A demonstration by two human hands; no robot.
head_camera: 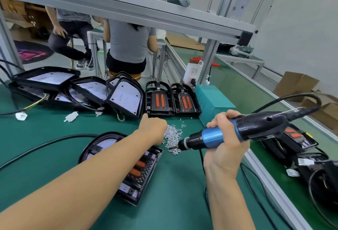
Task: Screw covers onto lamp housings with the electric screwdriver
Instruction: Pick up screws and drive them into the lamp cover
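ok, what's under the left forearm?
A black lamp housing lies on the green mat beneath the left forearm. Two orange strips, a ribbed panel and part of the pale LED board show; the forearm hides the middle. Left hand reaches the screw pile.

Left hand (152, 129): my fingertips hidden behind the knuckles at the screw pile (172, 136); grip cannot be told. Lamp housing (126, 167): middle covered by my forearm. Electric screwdriver (232, 133): bit tip blurred among screws. Housings at right (320, 171): cut off by the edge.
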